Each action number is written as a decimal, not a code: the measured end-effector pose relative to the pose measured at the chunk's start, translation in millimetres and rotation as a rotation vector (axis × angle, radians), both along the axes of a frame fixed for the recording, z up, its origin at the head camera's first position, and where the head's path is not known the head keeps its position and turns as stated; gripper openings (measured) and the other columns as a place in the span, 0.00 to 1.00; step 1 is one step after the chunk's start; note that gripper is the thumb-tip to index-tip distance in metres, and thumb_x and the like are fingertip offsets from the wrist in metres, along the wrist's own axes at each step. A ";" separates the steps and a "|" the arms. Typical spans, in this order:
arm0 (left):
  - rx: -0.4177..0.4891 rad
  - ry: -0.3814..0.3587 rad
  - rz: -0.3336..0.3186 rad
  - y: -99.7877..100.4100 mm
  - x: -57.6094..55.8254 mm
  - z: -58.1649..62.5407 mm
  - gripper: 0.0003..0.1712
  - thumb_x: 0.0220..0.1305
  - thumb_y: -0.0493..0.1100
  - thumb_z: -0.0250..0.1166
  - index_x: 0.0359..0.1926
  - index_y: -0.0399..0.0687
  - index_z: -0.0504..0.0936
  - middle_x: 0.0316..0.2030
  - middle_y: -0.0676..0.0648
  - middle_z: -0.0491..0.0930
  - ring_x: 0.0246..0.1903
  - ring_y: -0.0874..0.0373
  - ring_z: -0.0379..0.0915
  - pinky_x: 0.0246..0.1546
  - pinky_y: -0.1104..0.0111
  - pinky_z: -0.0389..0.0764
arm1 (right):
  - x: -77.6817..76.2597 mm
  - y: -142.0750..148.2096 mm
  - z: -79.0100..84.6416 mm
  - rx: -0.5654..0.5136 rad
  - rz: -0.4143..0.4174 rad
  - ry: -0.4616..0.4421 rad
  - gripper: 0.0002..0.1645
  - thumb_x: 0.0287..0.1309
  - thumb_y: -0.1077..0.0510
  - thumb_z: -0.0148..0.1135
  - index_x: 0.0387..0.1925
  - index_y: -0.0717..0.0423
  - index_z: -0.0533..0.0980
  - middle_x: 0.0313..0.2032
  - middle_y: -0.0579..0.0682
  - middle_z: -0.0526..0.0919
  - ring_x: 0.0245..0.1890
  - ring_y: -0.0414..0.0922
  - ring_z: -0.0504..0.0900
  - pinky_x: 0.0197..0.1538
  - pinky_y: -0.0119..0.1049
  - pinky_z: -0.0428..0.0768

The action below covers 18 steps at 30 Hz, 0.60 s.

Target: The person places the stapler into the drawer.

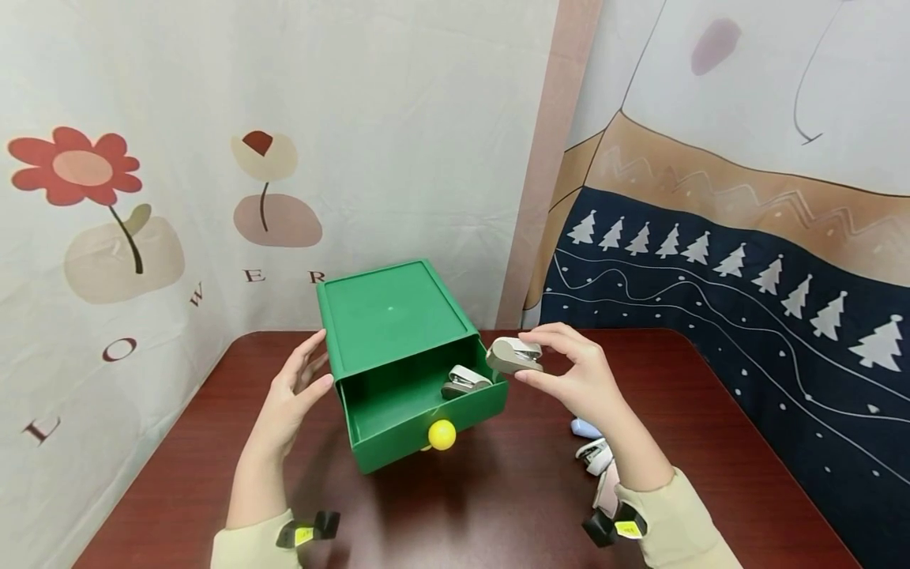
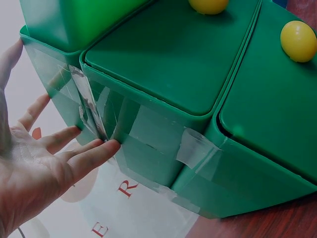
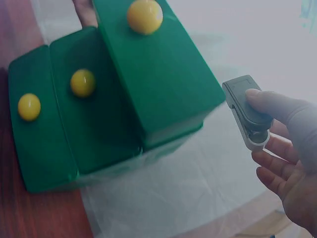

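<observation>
A green drawer cabinet [image 1: 398,316] with yellow round knobs stands on the table, its top drawer [image 1: 434,423] pulled out. Inside that drawer, toward its right end, lies a grey-and-white mini stapler [image 1: 465,381]. My right hand [image 1: 569,367] pinches a second grey-and-white mini stapler [image 1: 513,356] between thumb and fingers, by the drawer's right edge; the right wrist view shows this stapler [image 3: 247,111] beside the drawer. My left hand [image 1: 287,399] has its fingers spread along the cabinet's left side; in the left wrist view, fingertips [image 2: 111,146] touch the taped wall.
On the dark red table [image 1: 526,490], under my right forearm, lie a blue item [image 1: 585,428], a white stapler [image 1: 594,456] and a pink item [image 1: 607,490], partly hidden. Printed cloth hangs behind the table. Two closed drawers sit below the open one in the right wrist view.
</observation>
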<state>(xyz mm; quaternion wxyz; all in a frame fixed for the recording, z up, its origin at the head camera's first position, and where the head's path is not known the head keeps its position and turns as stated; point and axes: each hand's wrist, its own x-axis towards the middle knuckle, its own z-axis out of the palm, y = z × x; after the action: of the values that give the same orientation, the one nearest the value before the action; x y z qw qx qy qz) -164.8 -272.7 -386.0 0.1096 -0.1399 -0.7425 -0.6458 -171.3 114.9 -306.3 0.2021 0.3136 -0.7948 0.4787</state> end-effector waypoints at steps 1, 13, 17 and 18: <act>0.001 0.001 -0.001 0.0 -0.2 0.1 0.35 0.69 0.34 0.54 0.74 0.52 0.55 0.71 0.47 0.52 0.65 0.54 0.55 0.51 0.76 0.67 | 0.1 -2.8 1.2 -0.005 0.013 0.007 0.25 0.40 0.72 0.75 0.45 0.66 0.81 0.43 0.56 0.81 0.44 0.46 0.76 0.49 0.29 0.73; 0.010 0.002 -0.004 0.5 0.7 1.4 0.35 0.69 0.34 0.55 0.74 0.51 0.55 0.71 0.46 0.53 0.64 0.57 0.56 0.51 0.76 0.67 | -9.9 -33.7 2.8 -0.019 0.192 0.021 0.25 0.40 0.70 0.77 0.45 0.65 0.81 0.43 0.54 0.81 0.46 0.48 0.77 0.50 0.37 0.74; 0.011 0.004 -0.006 0.5 -0.1 1.0 0.35 0.69 0.34 0.55 0.74 0.51 0.55 0.71 0.47 0.53 0.64 0.57 0.56 0.51 0.76 0.67 | -25.4 -40.2 -11.0 0.008 0.233 0.006 0.26 0.42 0.64 0.78 0.48 0.58 0.82 0.45 0.47 0.81 0.47 0.44 0.76 0.49 0.39 0.75; 0.012 0.004 -0.007 0.5 -0.2 0.8 0.35 0.69 0.34 0.55 0.74 0.51 0.55 0.71 0.47 0.53 0.64 0.57 0.56 0.51 0.76 0.67 | -26.9 -42.2 -11.8 0.013 0.248 0.007 0.26 0.43 0.62 0.77 0.49 0.56 0.82 0.45 0.46 0.80 0.47 0.43 0.76 0.48 0.40 0.76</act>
<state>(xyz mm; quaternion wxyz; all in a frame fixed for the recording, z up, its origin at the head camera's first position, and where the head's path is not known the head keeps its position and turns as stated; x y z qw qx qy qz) -165.0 -272.2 -385.2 0.1100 -0.1430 -0.7378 -0.6504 -198.3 72.7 -318.1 0.1419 0.4126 -0.7523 0.4937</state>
